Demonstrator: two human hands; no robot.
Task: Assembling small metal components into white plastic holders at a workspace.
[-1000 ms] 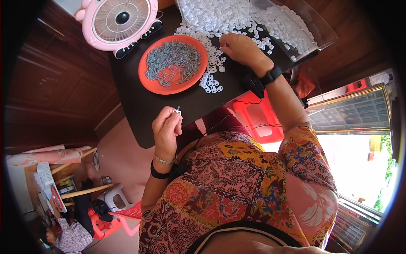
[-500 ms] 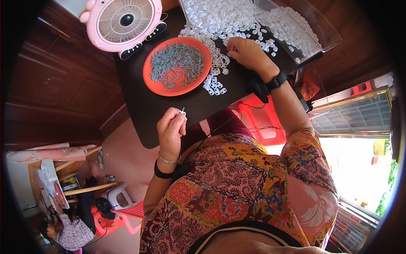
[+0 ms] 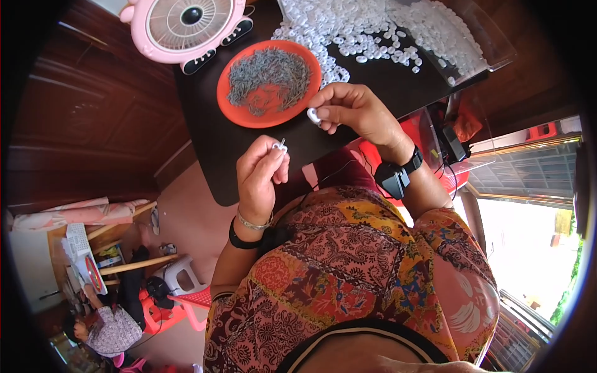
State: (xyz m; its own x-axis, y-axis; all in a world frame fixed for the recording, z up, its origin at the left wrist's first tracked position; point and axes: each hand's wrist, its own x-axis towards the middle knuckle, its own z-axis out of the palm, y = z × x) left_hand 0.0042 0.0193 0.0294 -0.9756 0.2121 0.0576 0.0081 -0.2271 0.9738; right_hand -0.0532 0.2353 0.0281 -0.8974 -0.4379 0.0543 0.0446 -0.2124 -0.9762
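Observation:
My left hand (image 3: pixel 259 176) pinches a small metal clip (image 3: pixel 280 147) between thumb and fingertips, over the near edge of the black table (image 3: pixel 205 133). Just right of it and slightly farther, my right hand (image 3: pixel 352 110) holds a small white plastic piece (image 3: pixel 313 115) at its fingertips. The two hands are a short gap apart. Beyond them an orange plate (image 3: pixel 249 116) carries a heap of grey metal clips (image 3: pixel 268 76). A big pile of white plastic pieces (image 3: pixel 360 31) is spread over the far part of the table.
A pink desk fan (image 3: pixel 186 25) stands at the table's far left corner. A clear tray (image 3: pixel 482 46) sits at the far right, red plastic stools (image 3: pixel 413 133) below it. Another person (image 3: pixel 102 329) sits at lower left near a wooden shelf.
My right hand came back from the white pile toward my body with a white piece. My left hand stayed close to the table edge with the clip.

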